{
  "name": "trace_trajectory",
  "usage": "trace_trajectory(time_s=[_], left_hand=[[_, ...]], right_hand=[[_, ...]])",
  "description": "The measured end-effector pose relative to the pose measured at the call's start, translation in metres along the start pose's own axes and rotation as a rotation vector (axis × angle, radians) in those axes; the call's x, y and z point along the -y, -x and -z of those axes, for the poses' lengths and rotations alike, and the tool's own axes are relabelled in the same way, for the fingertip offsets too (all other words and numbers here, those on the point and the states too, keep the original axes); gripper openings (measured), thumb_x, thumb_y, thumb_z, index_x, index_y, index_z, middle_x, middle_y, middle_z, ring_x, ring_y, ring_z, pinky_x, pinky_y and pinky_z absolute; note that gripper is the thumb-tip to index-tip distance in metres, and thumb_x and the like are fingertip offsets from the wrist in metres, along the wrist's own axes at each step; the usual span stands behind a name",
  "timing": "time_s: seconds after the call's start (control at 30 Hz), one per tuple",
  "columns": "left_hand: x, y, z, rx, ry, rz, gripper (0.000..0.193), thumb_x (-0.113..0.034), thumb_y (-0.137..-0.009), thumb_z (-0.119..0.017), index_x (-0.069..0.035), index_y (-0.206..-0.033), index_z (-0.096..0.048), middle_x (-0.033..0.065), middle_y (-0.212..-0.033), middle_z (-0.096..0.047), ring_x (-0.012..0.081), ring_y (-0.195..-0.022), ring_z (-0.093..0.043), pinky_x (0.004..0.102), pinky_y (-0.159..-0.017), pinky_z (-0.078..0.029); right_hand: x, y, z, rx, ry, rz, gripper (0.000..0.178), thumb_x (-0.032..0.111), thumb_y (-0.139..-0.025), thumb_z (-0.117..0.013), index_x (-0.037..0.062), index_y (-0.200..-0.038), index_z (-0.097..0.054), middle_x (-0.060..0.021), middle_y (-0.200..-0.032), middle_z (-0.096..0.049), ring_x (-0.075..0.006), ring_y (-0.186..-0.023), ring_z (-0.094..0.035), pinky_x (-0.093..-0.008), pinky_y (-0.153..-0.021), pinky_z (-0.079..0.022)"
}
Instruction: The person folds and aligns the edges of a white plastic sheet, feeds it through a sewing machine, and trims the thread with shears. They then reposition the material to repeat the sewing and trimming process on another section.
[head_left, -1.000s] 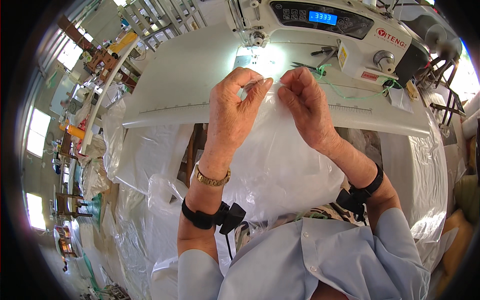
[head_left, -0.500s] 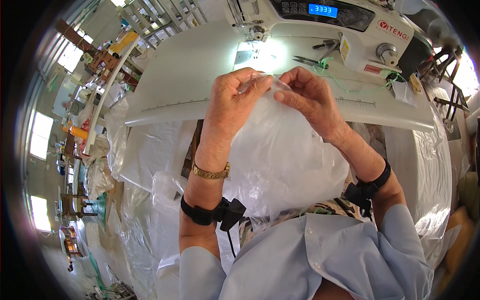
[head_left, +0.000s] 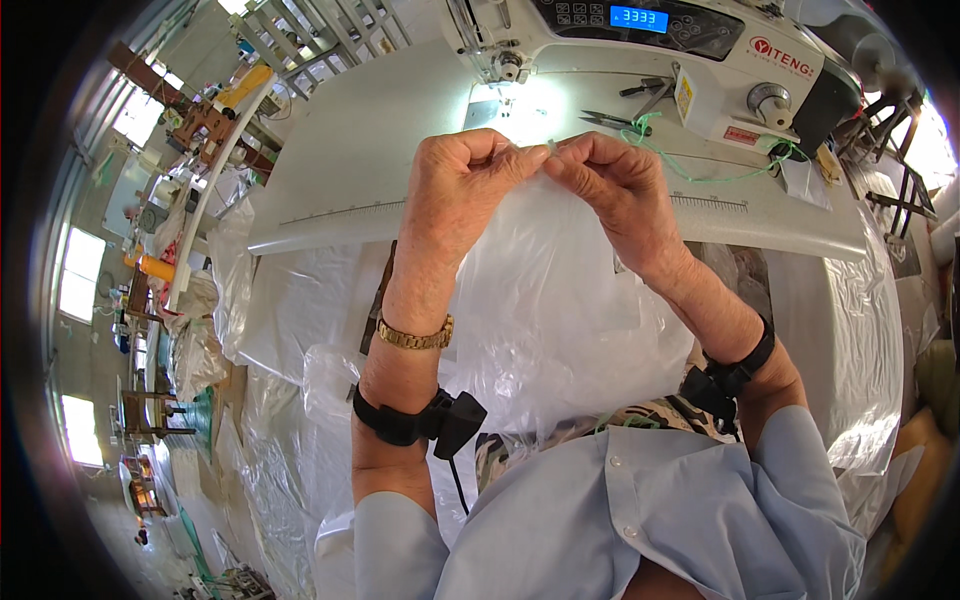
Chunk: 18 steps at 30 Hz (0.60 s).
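Observation:
A sheet of clear plastic film (head_left: 570, 310) hangs from my two hands down over my lap. My left hand (head_left: 465, 185) pinches its top edge between thumb and fingers. Right beside it, my right hand (head_left: 615, 190) pinches the same edge, and the fingertips of both hands nearly meet. Both are held above the front of the sewing table (head_left: 340, 175), just short of the lit needle area of a white sewing machine (head_left: 640, 60). The curled fingers partly hide the gripped edge.
Thread snips (head_left: 612, 121) and a dark-handled tool (head_left: 645, 90) lie right of the needle plate, with a green string (head_left: 700, 178) trailing beside them. More plastic film (head_left: 300, 310) drapes at the left, and a pale plastic-covered stack (head_left: 840, 340) stands at the right.
My hands have come closer together at the fingertips, the right hand's fingers closing down on the film edge. Both arms have shifted slightly left.

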<state>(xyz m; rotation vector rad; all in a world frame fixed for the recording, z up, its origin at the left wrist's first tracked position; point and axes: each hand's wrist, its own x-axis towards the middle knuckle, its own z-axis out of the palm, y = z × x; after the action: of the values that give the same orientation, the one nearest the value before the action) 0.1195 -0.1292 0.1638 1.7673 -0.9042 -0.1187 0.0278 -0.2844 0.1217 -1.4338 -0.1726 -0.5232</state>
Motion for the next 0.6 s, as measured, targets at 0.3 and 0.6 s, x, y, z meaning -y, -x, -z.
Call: trace_trajectory(time_s=[0.3,0.6], left_hand=[[-0.005,0.002,-0.006,-0.114,0.061,-0.051,0.037,-0.021,-0.08,-0.079,0.0,-0.06,-0.057,-0.0057,-0.055,-0.045,0.0031,-0.055,-0.036,0.0211,-0.049,-0.029],[-0.003,0.003,-0.007,-0.151,0.161,-0.112,0.032,-0.013,-0.081,-0.079,-0.003,-0.064,-0.053,-0.0055,-0.059,-0.049,0.0016,-0.057,-0.04,0.0193,-0.049,-0.032]], right_hand=[[0.0,0.013,-0.009,-0.083,0.18,-0.042,0.022,0.019,-0.091,-0.069,-0.0011,-0.085,-0.063,-0.0024,-0.081,-0.063,-0.0082,-0.076,-0.055,-0.0258,-0.072,-0.047],[0.006,0.005,-0.016,-0.068,0.028,-0.069,0.026,0.024,-0.093,-0.067,0.0006,-0.087,-0.057,0.0004,-0.071,-0.053,-0.0052,-0.067,-0.046,-0.0216,-0.057,-0.039]])
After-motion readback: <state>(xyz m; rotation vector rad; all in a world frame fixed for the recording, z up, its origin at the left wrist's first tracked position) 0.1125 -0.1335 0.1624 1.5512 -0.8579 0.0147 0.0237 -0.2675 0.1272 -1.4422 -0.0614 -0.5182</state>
